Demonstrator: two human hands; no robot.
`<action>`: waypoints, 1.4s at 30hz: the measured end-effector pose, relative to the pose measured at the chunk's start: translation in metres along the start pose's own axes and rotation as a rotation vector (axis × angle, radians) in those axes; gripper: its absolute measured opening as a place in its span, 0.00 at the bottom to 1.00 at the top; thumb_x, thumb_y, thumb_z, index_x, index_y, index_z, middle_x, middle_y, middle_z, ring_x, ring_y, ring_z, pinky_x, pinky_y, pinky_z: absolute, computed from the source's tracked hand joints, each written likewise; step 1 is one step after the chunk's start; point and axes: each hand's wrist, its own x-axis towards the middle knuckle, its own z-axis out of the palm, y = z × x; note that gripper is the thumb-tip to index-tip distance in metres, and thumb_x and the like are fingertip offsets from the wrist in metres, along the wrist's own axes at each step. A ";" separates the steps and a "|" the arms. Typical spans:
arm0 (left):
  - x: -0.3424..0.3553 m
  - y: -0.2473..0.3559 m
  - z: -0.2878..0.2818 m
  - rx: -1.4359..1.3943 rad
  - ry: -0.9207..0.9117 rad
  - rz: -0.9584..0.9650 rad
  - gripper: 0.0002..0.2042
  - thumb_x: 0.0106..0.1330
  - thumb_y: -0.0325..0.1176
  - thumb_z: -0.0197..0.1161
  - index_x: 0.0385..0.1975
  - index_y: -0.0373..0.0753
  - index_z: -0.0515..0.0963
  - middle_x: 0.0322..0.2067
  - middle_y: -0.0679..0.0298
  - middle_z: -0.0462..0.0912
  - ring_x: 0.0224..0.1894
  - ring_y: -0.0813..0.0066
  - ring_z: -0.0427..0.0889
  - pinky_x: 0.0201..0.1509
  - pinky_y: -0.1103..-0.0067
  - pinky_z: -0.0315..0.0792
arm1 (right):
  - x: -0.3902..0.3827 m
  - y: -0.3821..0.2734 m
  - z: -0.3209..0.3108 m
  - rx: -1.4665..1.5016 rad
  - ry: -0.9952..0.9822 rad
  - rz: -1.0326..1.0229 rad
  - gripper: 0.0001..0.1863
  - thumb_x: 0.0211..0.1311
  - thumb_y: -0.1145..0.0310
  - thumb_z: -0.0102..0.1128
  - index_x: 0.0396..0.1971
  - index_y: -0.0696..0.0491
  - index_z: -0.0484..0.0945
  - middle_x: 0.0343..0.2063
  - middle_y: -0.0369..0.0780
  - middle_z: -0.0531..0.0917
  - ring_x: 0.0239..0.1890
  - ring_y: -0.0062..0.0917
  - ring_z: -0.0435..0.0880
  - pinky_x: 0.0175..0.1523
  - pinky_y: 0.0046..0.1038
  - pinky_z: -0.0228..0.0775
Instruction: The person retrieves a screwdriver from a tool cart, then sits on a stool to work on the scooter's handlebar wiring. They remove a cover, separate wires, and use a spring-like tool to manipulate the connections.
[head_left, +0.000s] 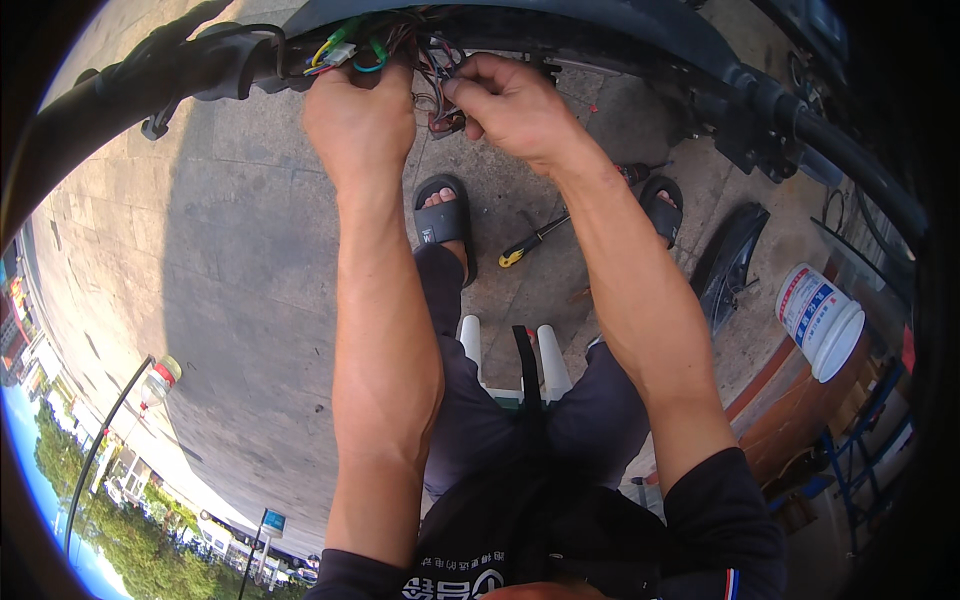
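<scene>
Both my arms reach up to a bundle of coloured wires (428,62) hanging from the underside of a dark vehicle body (560,22). My left hand (362,118) is closed on wires, its fingertips partly hidden behind them. Green, yellow and teal leads with a white plug connector (343,54) stick out above its knuckles. To the right, my right hand (515,108) pinches thin wires between thumb and forefinger. A small reddish-brown part (444,123) hangs below the wires, between the two hands.
A yellow-and-black screwdriver (530,242) lies on the paving between my sandalled feet (440,215). Further right are a curved black panel (730,255) and a white bucket (822,320). A black bar with a grip (215,72) crosses the upper left.
</scene>
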 end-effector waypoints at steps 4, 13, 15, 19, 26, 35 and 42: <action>0.002 -0.004 0.005 0.045 0.078 0.196 0.18 0.55 0.39 0.72 0.40 0.32 0.83 0.33 0.51 0.87 0.39 0.51 0.86 0.47 0.66 0.76 | -0.003 -0.005 -0.003 0.008 0.003 0.026 0.08 0.68 0.64 0.60 0.39 0.53 0.79 0.24 0.30 0.81 0.22 0.11 0.75 0.25 0.18 0.64; 0.001 -0.011 0.007 0.022 -0.018 0.094 0.18 0.60 0.38 0.69 0.43 0.29 0.81 0.32 0.57 0.86 0.34 0.72 0.84 0.42 0.73 0.76 | 0.008 0.014 0.000 -0.136 0.053 -0.041 0.10 0.66 0.65 0.61 0.41 0.56 0.79 0.24 0.32 0.80 0.23 0.13 0.75 0.28 0.20 0.68; 0.003 -0.015 0.008 -0.047 -0.046 0.101 0.16 0.62 0.36 0.68 0.43 0.28 0.81 0.31 0.59 0.85 0.31 0.76 0.83 0.37 0.75 0.76 | 0.011 0.017 0.003 -0.174 0.088 -0.038 0.12 0.66 0.65 0.61 0.42 0.57 0.79 0.24 0.32 0.80 0.22 0.13 0.75 0.29 0.20 0.68; 0.005 -0.016 0.006 -0.146 -0.102 0.100 0.12 0.65 0.31 0.65 0.43 0.29 0.80 0.29 0.61 0.84 0.25 0.81 0.80 0.28 0.81 0.73 | 0.011 0.014 0.007 -0.063 0.163 -0.189 0.15 0.66 0.62 0.63 0.46 0.57 0.79 0.24 0.33 0.80 0.22 0.14 0.74 0.28 0.20 0.67; -0.007 0.011 0.001 -0.405 -0.205 -0.079 0.10 0.67 0.29 0.62 0.42 0.30 0.80 0.28 0.61 0.83 0.22 0.79 0.79 0.22 0.82 0.70 | 0.011 -0.002 -0.001 0.027 0.193 -0.142 0.17 0.72 0.55 0.56 0.47 0.54 0.81 0.26 0.34 0.82 0.18 0.12 0.70 0.21 0.18 0.59; -0.007 0.021 0.005 -0.615 -0.211 -0.232 0.08 0.64 0.26 0.61 0.41 0.33 0.80 0.28 0.62 0.82 0.17 0.80 0.74 0.16 0.85 0.61 | 0.009 -0.010 -0.004 0.195 0.244 0.014 0.17 0.74 0.57 0.54 0.44 0.55 0.81 0.31 0.38 0.84 0.16 0.13 0.71 0.20 0.17 0.58; -0.008 0.023 0.003 -0.645 -0.231 -0.234 0.12 0.65 0.37 0.68 0.40 0.35 0.79 0.26 0.64 0.79 0.17 0.81 0.74 0.15 0.86 0.59 | 0.011 -0.008 -0.012 0.270 0.186 -0.044 0.15 0.74 0.59 0.55 0.42 0.56 0.82 0.31 0.37 0.86 0.19 0.12 0.72 0.21 0.17 0.60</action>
